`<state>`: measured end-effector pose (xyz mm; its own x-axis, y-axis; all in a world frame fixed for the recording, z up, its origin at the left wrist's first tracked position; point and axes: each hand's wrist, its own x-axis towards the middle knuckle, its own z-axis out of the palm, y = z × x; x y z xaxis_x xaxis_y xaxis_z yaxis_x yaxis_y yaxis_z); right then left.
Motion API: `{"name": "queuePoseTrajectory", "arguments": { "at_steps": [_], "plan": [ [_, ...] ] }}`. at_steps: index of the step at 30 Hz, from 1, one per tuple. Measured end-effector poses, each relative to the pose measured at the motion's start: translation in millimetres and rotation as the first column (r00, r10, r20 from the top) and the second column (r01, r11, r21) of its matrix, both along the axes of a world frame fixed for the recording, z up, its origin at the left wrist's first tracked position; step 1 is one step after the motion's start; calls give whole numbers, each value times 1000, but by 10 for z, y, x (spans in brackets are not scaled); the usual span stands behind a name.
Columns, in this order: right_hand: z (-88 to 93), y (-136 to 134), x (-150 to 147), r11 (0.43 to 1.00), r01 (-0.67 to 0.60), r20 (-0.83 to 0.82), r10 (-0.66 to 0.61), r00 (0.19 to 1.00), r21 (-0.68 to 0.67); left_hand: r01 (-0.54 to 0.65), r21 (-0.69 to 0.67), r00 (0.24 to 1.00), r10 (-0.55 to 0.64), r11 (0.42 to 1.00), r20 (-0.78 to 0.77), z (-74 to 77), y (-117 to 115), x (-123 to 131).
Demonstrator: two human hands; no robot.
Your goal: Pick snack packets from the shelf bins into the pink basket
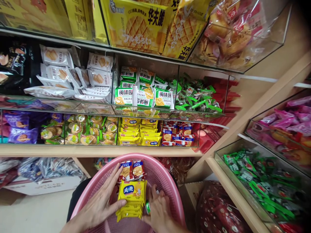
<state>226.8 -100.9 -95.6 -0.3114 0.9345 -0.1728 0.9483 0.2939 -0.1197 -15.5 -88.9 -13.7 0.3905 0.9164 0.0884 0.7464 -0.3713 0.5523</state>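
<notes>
A pink plastic basket (167,174) stands below the shelves. In it is a stack of yellow snack packets (132,195), with red and blue snack packets (132,170) behind them. My left hand (102,197) lies along the left side of the stack, fingers stretched out and thumb against the yellow packets. My right hand (157,207) is at the right side of the stack, its fingers curled down into the basket. Close to its fingertips shows a small green packet (147,207). What the right fingers hold, if anything, is hidden.
Clear bins ahead hold yellow packets (130,137), red and blue packets (179,132), green and white packets (144,94) and white packets (58,71). Large waffle packs (138,29) sit above. To the right, a wooden shelf edge (238,191) borders a bin of green-wrapped sweets (257,181).
</notes>
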Motion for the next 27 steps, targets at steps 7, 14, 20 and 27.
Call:
{"name": "queuePoseTrajectory", "arguments": {
  "at_steps": [7, 14, 20, 27],
  "plan": [
    [425, 43, -16, 980, 96, 96, -81, 992, -173, -11, -22, 1000, 10, 1000, -15, 28, -5, 14],
    [419, 63, 135, 981, -59, 108, 80, 991, -187, -8, -25, 1000, 8, 1000, -18, 42, -1, 29],
    [489, 114, 112, 993, -36, 146, 52, 988, -109, -2, -1, 1000, 2, 1000, -26, 38, 2, 19],
    [566, 247, -2, 990, 85, 94, -75, 993, -112, 2, 5, 1000, -2, 1000, -25, 49, -12, 25]
  ]
}}
